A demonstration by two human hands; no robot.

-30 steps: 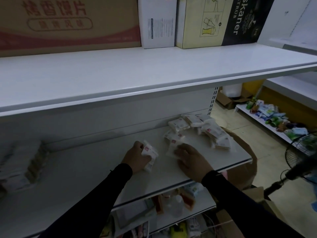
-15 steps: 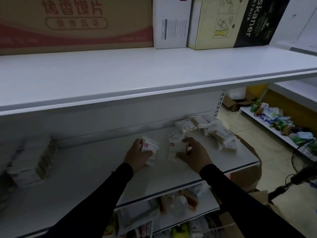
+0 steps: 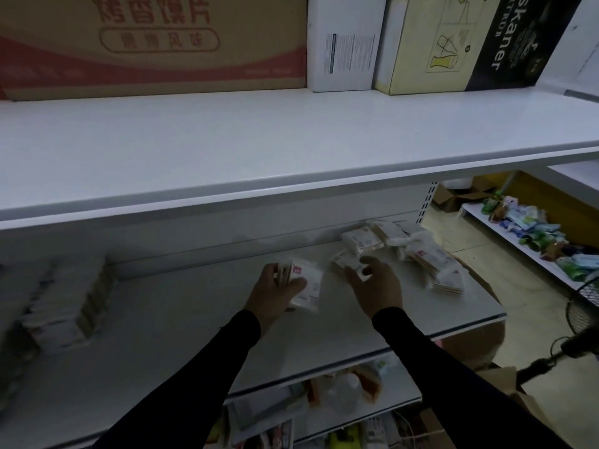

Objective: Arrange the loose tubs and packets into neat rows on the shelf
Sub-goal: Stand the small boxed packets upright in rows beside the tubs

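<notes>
Packets, white with red labels, are kept on the middle shelf (image 3: pixel 324 325). Bare shelf surface is seen from the front edge back to the hands. A small stack of packets (image 3: pixel 303 283) is gripped by the left hand (image 3: pixel 275 294). One packet (image 3: pixel 348 265) is pinched by the right hand (image 3: pixel 377 283), just beside. A loose pile (image 3: pixel 418 251) lies beyond, at the right end. A neat row (image 3: pixel 68 303) is stacked far left. Cartons (image 3: pixel 155 43) are stored above.

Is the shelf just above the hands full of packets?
No, the shelf above is bare in front, with only boxes standing at its back.
</notes>
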